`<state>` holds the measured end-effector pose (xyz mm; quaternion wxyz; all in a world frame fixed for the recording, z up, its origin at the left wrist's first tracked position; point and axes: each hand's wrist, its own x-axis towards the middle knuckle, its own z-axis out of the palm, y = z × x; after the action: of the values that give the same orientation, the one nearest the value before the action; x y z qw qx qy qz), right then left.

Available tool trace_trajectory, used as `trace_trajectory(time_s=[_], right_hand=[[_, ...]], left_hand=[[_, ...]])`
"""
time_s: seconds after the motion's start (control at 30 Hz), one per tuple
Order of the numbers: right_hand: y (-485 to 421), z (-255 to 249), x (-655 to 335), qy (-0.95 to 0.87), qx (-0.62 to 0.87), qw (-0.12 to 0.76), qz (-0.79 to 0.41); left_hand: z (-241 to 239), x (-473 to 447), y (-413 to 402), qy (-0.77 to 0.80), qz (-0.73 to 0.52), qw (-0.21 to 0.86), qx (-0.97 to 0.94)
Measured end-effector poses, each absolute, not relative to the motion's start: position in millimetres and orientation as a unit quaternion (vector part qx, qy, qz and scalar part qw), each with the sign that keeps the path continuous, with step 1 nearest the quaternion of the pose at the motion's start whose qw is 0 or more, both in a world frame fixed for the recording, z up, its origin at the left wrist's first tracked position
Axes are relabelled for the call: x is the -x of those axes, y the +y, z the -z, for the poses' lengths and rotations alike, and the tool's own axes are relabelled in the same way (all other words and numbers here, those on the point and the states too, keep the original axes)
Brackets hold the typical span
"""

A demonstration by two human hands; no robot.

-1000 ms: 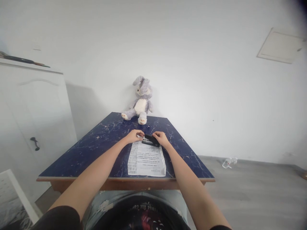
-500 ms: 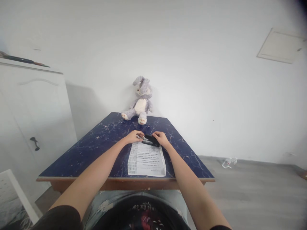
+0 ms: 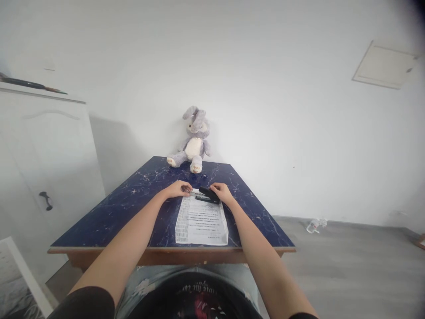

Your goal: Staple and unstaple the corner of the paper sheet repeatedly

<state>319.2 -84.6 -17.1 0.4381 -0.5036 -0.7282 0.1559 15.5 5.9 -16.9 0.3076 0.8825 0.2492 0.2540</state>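
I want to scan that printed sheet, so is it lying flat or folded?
Flat and spread out. The printed sheet lies open on the blue table, all four edges showing, with the black stapler at its far edge.

The print on the paper sheet (image 3: 201,219) is too small to read. The right hand (image 3: 222,192) covers the rear of the black stapler (image 3: 208,195), and whatever the left hand (image 3: 179,189) pinches is too small to tell (something thin and pale). The white cabinet (image 3: 43,146) is cut off at the left edge.
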Motion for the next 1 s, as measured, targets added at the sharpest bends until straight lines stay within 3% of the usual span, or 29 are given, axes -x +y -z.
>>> trace_trajectory(time_s=[0.27,1.0], right_hand=[[-91.1,12.2,-317.3,-0.77,0.435,0.415,-0.213],[-90.3,14.6,-316.1,-0.794,0.426,0.382,-0.205]], left_hand=[[21.8,-7.8,12.5,0.251,-0.271,0.343,-0.864],[20.6,-11.2,7.0,0.268,-0.302,0.36,-0.841]])
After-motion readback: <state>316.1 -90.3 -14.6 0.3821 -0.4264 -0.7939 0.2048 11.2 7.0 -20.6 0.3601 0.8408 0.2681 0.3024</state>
